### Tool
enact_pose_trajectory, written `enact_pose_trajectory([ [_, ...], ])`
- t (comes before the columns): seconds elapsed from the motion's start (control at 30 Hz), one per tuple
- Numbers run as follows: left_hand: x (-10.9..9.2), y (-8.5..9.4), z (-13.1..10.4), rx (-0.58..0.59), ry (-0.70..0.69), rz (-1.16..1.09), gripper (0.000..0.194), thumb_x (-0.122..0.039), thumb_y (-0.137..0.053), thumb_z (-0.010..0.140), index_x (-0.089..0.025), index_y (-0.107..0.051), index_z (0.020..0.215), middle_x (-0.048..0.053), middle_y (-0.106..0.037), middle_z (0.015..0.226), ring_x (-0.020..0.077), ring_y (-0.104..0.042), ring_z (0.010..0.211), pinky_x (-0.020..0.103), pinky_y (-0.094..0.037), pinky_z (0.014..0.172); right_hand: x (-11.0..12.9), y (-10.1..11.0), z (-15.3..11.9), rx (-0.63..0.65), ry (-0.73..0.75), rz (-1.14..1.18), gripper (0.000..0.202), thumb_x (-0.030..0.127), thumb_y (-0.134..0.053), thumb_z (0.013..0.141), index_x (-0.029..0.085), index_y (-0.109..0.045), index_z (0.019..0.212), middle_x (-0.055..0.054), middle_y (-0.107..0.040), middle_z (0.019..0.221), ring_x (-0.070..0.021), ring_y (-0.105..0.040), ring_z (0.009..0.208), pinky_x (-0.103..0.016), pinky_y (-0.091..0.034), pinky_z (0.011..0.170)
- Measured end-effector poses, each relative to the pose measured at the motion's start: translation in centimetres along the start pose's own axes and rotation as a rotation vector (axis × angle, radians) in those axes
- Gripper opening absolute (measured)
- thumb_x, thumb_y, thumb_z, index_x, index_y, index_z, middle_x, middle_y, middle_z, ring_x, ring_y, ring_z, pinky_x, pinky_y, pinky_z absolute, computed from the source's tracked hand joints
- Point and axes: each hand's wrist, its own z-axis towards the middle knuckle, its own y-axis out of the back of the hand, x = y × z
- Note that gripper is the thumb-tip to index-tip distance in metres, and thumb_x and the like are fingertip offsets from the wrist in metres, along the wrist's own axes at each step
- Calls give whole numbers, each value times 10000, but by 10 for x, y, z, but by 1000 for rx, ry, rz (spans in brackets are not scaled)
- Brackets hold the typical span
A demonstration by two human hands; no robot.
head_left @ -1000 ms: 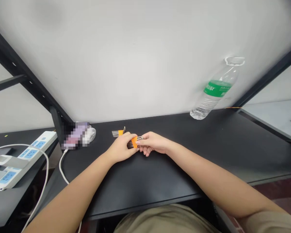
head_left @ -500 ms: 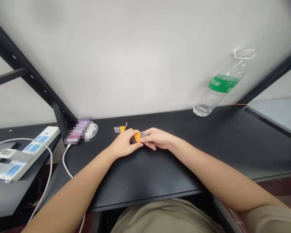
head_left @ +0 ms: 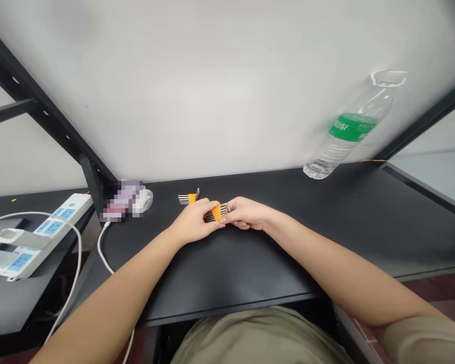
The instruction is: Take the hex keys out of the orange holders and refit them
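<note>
Between my two hands is a hex key set (head_left: pixel 216 212), several bent metal keys in an orange holder, just above the black table (head_left: pixel 227 268). My left hand (head_left: pixel 195 221) is closed around the holder from the left, thumb along its near side. At the other end, my right hand (head_left: pixel 246 213) pinches the bent ends of the keys between thumb and fingers. Some of its fingertips are hidden behind the keys. A second hex key set (head_left: pixel 189 198), also with an orange holder, lies on the table just beyond my left hand.
A large clear bottle (head_left: pixel 345 131) with a green label stands at the wall on the right. To the left are a white power strip (head_left: pixel 49 232), white cables (head_left: pixel 102 250) and a crumpled clear plastic item (head_left: pixel 146 200). A black metal frame (head_left: pixel 56 126) rises on the left.
My right hand's fingers have shifted slightly on the bent ends, which now show more. My left hand keeps its hold on the holder. The view has moved a little.
</note>
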Motion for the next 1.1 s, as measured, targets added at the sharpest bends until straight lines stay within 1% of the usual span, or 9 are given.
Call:
enact_pose_trajectory([
  [0.23, 1, 4, 0, -19, -23, 2, 235, -437, -726, 871, -233, -662, 967, 7, -571, 820, 181, -546, 746, 317, -436, 698, 2, 0, -3, -1, 15, 114, 257, 337, -826, 770, 157, -643, 768, 58, -465, 533, -46, -318, 422, -179, -247, 355],
  [0.37, 5, 6, 1, -34, 9, -46, 233, -412, -732, 865, -229, -657, 989, 0, -595, 830, 168, -539, 734, 307, -436, 703, 1, 5, -3, -24, 22, 194, 349, 338, -840, 768, 172, -543, 687, 52, -478, 548, -39, -331, 415, -180, -240, 351],
  [0.43, 7, 7, 1, -27, 29, -57, 236, -411, -737, 858, -230, -660, 988, -4, -602, 833, 164, -538, 734, 303, -435, 707, 0, 7, -3, -28, 24, 198, 361, 343, -846, 771, 169, -541, 689, 46, -495, 561, -41, -356, 420, -177, -257, 354],
  [0.53, 8, 8, 1, -13, 55, -41, 227, -405, -745, 844, -230, -661, 961, -8, -597, 830, 160, -531, 729, 297, -428, 704, -2, 7, -1, -66, 9, 132, 332, 394, -841, 793, 152, -616, 755, 11, -573, 625, -51, -422, 434, -177, -314, 350],
  [0.67, 8, 7, 0, 1, 68, 22, 214, -406, -743, 836, -228, -644, 904, -8, -565, 797, 162, -518, 713, 294, -414, 684, -4, 5, 0, -130, 8, 50, 366, 492, -789, 849, 141, -703, 907, -75, -704, 845, -93, -577, 507, -207, -480, 395],
  [0.8, 8, 4, -1, 21, 68, 94, 244, -429, -752, 825, -226, -637, 898, 12, -577, 834, 183, -543, 753, 304, -427, 699, -6, 7, -1, -147, 28, 106, 404, 414, -835, 829, 182, -670, 1116, -50, -711, 861, -136, -679, 601, -253, -615, 534],
  [0.87, 8, 3, 0, 34, 73, 115, 260, -437, -756, 822, -230, -651, 940, 26, -601, 885, 198, -568, 799, 312, -441, 722, -8, 7, 0, -157, 31, 101, 459, 354, -862, 805, 193, -639, 1172, -32, -702, 846, -141, -692, 606, -262, -629, 547],
  [0.97, 7, 2, 1, 48, 92, 140, 284, -434, -762, 814, -235, -671, 995, 41, -624, 932, 218, -596, 853, 324, -454, 750, -12, 7, 3, -199, 36, 28, 449, 313, -861, 800, 188, -626, 1162, -26, -699, 832, -151, -690, 575, -270, -621, 498],
  [1.1, 6, 1, 1, 55, 106, 183, 262, -447, -756, 819, -228, -672, 936, 46, -632, 921, 226, -605, 863, 330, -454, 756, -14, 7, 5, -285, 28, -142, 400, 358, -807, 854, 187, -625, 1167, -33, -714, 765, -171, -679, 526, -283, -599, 445],
])
